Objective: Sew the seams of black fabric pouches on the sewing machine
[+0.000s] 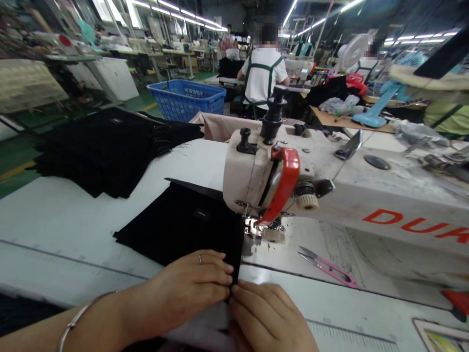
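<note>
A piece of black fabric [183, 222] with a small dark label lies on the white sewing table, its right edge running up to the presser foot [252, 227] of the sewing machine [249, 171]. My left hand [190, 278], wearing a ring and a bracelet, rests on the near right part of the fabric with its fingers together at the edge. My right hand [271, 315] pinches the same edge at the near corner, close beside the left fingertips. The fabric between the fingertips is partly hidden.
Thread snips [330, 268] with pink handles lie right of the needle area. A stack of black fabric pieces [106, 146] sits at the table's far left. Behind are a blue basket [188, 100], a blue fan base [370, 117] and a person in a white shirt [262, 73].
</note>
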A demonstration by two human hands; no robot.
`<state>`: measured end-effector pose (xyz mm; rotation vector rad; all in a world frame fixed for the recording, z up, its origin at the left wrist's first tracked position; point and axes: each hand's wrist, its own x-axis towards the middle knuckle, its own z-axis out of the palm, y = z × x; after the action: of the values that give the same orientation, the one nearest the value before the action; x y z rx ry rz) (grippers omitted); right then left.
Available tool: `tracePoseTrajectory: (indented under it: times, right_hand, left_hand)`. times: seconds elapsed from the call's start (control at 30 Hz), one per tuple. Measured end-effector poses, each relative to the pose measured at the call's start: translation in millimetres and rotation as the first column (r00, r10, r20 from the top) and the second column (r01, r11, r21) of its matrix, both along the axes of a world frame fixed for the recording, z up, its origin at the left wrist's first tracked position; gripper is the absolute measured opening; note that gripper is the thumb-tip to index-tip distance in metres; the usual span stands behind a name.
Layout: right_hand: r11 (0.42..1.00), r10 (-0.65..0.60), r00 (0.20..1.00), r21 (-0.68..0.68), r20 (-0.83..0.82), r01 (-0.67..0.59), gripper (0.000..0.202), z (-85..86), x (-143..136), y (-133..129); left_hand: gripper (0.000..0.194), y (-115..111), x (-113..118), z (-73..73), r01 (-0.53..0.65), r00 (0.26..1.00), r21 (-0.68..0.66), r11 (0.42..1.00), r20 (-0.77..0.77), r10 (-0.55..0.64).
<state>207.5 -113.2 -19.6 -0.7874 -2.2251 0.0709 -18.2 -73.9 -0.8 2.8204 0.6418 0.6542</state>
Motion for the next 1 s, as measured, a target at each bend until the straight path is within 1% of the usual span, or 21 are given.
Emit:
tracePoseTrajectory:
  times: [0.07,0.13,0.27,0.37,0.43,0.5,0.57,0.7,0.8,0.9,1.0]
  right_hand:
    - [1.0,0.013,1.0,-0.01,0.012,-0.013,0.019,3.4,1,5]
    - [0.998,0.037,0.999,-0.056,0.036,-0.035,0.021,7.5,1,10]
    - [0.983,0.056,0.996,-0.179,0.071,-0.043,0.024,14.0,3,18]
    - [0.958,0.04,0.999,-0.283,0.004,-0.037,0.027,16.0,6,22]
    - [0.934,-0.012,0.997,-0.357,-0.079,-0.017,0.024,16.8,9,22]
    - [0.911,-0.066,0.988,-0.412,-0.141,0.002,0.019,17.8,11,22]
    - [0.899,-0.089,0.983,-0.439,-0.163,0.009,0.016,18.7,11,21]
    - [0.893,-0.085,0.986,-0.451,-0.143,0.012,0.016,17.9,10,21]
    - [0.924,-0.065,0.991,-0.382,-0.114,0.017,0.023,15.1,10,22]
    - [0.958,0.004,0.999,-0.285,-0.053,-0.019,0.032,13.2,9,23]
    - [0.96,0.031,1.0,-0.279,0.002,-0.029,0.034,14.5,8,25]
  left_hand:
    - [0.024,7,0,-2.1,0.032,0.999,-0.058,0.998,0.021,-0.031]
    - [0.018,15,-1,-3.4,0.055,0.998,-0.092,0.994,0.041,-0.052]
    - [0.018,27,-2,-3.1,0.053,0.998,-0.073,0.996,0.035,-0.051]
    - [0.021,32,-4,-1.0,0.048,0.998,-0.068,0.997,-0.035,-0.05]
    - [0.021,33,-5,0.2,0.042,0.998,-0.048,0.998,-0.055,-0.044]
    - [0.022,34,-5,0.6,0.046,0.998,-0.021,0.999,-0.04,-0.047]
    - [0.022,34,-4,0.1,0.049,0.999,-0.013,0.999,0.003,-0.049]
    - [0.022,35,-1,-1.3,0.037,0.998,-0.031,0.999,0.057,-0.035]
    - [0.025,34,-2,-1.4,0.029,0.999,-0.027,0.999,0.04,-0.028]
    - [0.023,35,-4,-1.5,0.058,0.998,-0.038,0.998,0.032,-0.057]
    - [0.021,39,-5,-2.5,0.097,0.995,-0.053,0.994,0.028,-0.095]
